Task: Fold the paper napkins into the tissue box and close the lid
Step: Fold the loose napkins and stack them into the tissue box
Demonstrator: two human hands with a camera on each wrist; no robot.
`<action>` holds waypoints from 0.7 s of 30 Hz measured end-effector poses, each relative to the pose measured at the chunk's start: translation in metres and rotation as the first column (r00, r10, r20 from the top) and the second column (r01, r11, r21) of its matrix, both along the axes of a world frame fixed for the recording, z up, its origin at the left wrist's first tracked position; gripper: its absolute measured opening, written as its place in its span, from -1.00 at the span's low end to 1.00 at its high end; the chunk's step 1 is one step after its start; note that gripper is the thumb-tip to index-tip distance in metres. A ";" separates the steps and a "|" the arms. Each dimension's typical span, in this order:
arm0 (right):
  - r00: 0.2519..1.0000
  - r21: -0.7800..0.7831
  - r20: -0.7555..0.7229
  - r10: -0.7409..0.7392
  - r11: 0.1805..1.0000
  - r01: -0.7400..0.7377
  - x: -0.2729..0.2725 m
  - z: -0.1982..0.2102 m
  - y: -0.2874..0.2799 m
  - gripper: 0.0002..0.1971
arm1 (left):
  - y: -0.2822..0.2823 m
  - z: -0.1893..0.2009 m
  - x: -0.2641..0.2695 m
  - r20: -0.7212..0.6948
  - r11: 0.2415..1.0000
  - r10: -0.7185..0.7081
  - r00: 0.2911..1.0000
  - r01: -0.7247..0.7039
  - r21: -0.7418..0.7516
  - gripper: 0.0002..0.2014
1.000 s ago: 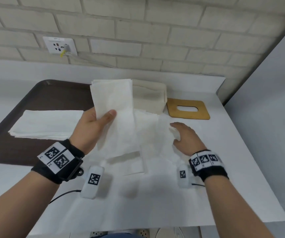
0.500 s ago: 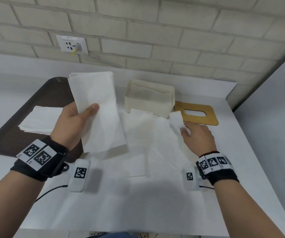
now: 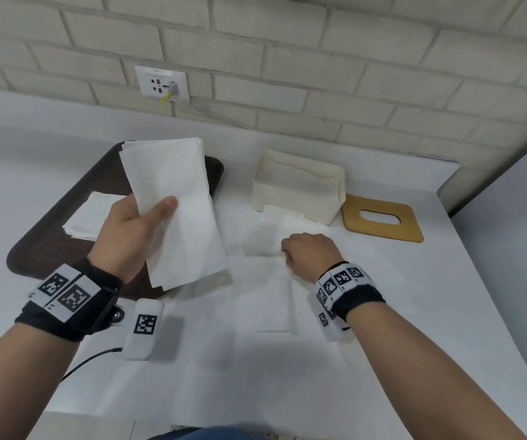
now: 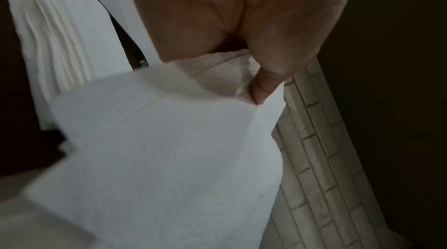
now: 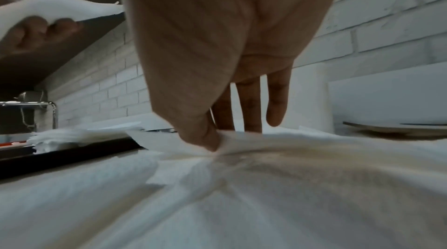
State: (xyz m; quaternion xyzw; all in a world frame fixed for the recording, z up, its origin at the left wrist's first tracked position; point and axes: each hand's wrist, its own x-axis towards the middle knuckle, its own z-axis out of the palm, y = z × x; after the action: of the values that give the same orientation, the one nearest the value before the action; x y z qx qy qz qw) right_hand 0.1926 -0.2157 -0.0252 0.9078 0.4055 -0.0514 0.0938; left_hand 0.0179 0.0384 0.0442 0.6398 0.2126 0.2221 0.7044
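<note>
My left hand (image 3: 135, 230) holds a folded bunch of white napkins (image 3: 176, 214) upright above the tray's right edge, thumb pressed on its front; the same napkins (image 4: 169, 148) fill the left wrist view. My right hand (image 3: 303, 252) pinches the edge of a loose napkin (image 3: 265, 242) lying on the table, thumb and forefinger closed on its fold (image 5: 212, 146). The cream tissue box (image 3: 300, 188) stands open behind it. Its wooden lid (image 3: 382, 220) with an oval slot lies flat to the right of the box.
A dark brown tray (image 3: 43, 249) at left carries a stack of flat napkins (image 3: 87, 217). White paper sheets (image 3: 271, 312) cover the table in front of me. A brick wall with a socket (image 3: 162, 84) runs behind; the table's edge is at right.
My left hand has carried its napkin bunch leftward, away from the box. My right hand went from lying flat on the loose napkin to pinching its edge.
</note>
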 end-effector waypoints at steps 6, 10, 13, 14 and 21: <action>0.995 0.278 0.005 -0.099 0.956 0.093 -0.027 0.043 -0.014 -0.82 | 0.024 -0.003 -0.007 -0.003 1.000 0.016 1.000 -0.016 -0.022 -0.85; 0.998 0.275 -0.055 0.043 0.961 -0.026 -0.088 0.044 -0.022 -0.83 | 0.035 -0.005 -0.005 0.009 1.000 0.004 1.000 -0.004 -0.010 -0.86; 0.986 0.200 -0.138 0.097 0.977 -0.069 -0.120 0.022 -0.028 -0.83 | 0.038 -0.006 -0.002 0.015 1.000 -0.026 1.000 0.026 0.006 -0.85; 0.977 0.177 -0.189 0.097 0.982 -0.063 -0.125 0.017 -0.030 -0.76 | 0.038 -0.007 -0.002 0.013 0.999 -0.042 0.999 0.042 0.014 -0.85; 0.977 0.021 -0.196 0.090 0.996 -0.088 -0.131 0.003 -0.026 -0.44 | 0.038 -0.015 -0.002 -0.002 0.989 -0.133 0.991 0.133 0.064 -0.87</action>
State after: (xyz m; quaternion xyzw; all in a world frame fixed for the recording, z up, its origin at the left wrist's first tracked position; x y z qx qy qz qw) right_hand 0.0616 -0.2422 -0.0221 0.8798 0.4533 -0.1339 0.0498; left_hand 0.0164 0.0764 0.0287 0.6747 0.1614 0.1819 0.6969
